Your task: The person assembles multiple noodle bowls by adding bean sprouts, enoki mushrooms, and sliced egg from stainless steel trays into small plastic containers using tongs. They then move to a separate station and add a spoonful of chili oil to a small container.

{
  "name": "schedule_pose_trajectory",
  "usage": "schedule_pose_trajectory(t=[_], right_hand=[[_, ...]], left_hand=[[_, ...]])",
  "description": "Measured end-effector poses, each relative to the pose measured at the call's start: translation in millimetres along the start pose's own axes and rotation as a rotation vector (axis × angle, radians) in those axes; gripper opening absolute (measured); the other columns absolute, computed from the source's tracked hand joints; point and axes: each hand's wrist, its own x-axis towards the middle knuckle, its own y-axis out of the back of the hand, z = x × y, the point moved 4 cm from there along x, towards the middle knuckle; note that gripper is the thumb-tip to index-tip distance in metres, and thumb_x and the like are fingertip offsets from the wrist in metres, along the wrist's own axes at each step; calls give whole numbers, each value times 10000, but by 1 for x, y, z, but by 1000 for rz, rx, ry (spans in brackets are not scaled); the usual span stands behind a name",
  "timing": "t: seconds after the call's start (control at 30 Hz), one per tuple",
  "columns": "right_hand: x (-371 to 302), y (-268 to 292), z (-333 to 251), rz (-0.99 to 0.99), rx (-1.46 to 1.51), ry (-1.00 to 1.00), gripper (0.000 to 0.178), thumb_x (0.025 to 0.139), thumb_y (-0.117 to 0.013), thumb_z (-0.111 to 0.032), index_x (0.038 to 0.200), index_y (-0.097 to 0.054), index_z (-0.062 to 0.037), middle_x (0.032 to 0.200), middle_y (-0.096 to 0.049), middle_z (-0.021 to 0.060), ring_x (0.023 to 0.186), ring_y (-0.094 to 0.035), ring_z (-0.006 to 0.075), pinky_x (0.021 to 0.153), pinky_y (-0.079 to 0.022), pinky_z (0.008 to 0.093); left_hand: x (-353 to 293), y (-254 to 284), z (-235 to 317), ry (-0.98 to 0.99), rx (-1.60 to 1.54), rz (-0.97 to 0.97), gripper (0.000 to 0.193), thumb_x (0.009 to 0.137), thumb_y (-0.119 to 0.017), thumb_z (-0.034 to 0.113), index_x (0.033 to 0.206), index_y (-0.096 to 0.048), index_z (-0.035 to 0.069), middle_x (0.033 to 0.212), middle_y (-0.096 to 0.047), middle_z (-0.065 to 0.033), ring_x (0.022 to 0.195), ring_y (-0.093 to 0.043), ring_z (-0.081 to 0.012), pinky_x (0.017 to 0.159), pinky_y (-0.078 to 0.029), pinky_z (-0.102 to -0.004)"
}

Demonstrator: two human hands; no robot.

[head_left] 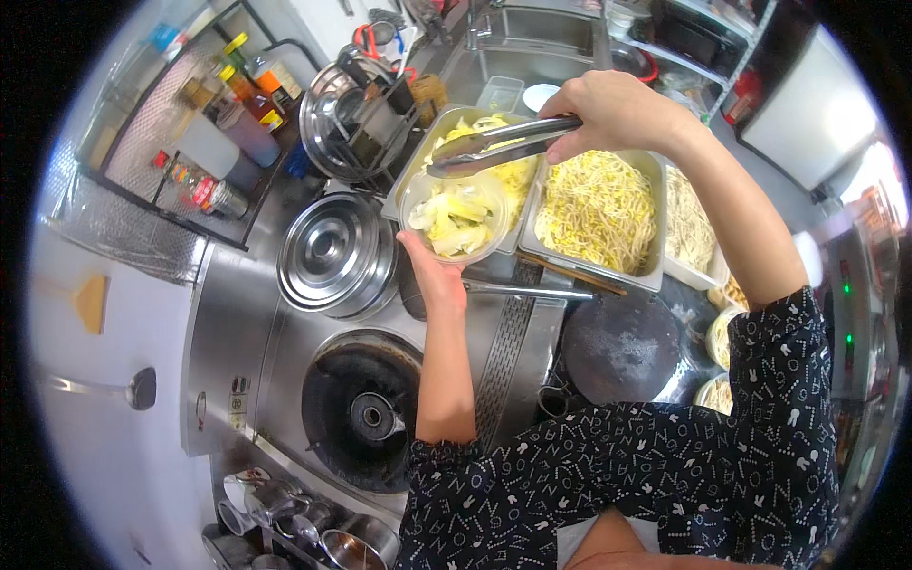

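Note:
My left hand (438, 271) is wrapped round the near side of a clear round plastic bowl (502, 233) and holds it up. Pale yellow-green chopped cabbage leaves (458, 217) lie in the bowl. In my right hand (608, 112) is a pair of metal tongs (508, 142), gripped near its end, with its jaws above the bowl's far rim. Behind the bowl, a steel tray (403, 183) holds more of the yellow leaves. To its right stands a second steel tray (655, 176) full of bean sprouts (597, 207).
A wok burner (370, 415) lies at the near left, with a lidded steel pot (331, 249) behind it. Sauce bottles (252, 95) fill a rack at the far left. A dark round board (622, 347) sits before the sprouts. A sink (541, 68) is at the back.

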Motion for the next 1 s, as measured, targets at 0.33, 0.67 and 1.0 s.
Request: schedule_pose_trajectory(t=[0.33, 0.67, 1.0], right_hand=[[-110, -14, 50, -34, -128, -205, 411, 692, -800, -419, 872, -710, -61, 759, -686, 140, 774, -691, 323, 689, -544, 424], [-282, 15, 153, -32, -72, -458, 425, 712, -785, -431, 1021, -734, -143, 839, -712, 117, 834, -689, 306, 745, -539, 429], [-380, -82, 294, -221, -213, -807, 478, 646, -811, -461, 1002, -737, -150, 829, -704, 97, 819, -685, 296, 735, -536, 416]], left_hand=[[-22, -96, -79, 275, 31, -263, 741, 985, -279, 646, 1535, -198, 156, 1549, -287, -80, 1395, -347, -281, 1081, -369, -494], [-44, -191, -179, 433, 5, -390, 759, 954, -277, 693, 1515, -244, 183, 1505, -370, -83, 1357, -407, -304, 956, -490, -533], [-70, -196, -194, 387, 108, -310, 758, 942, -220, 718, 1508, -236, 214, 1484, -391, -79, 1258, -504, -324, 714, -567, -497]])
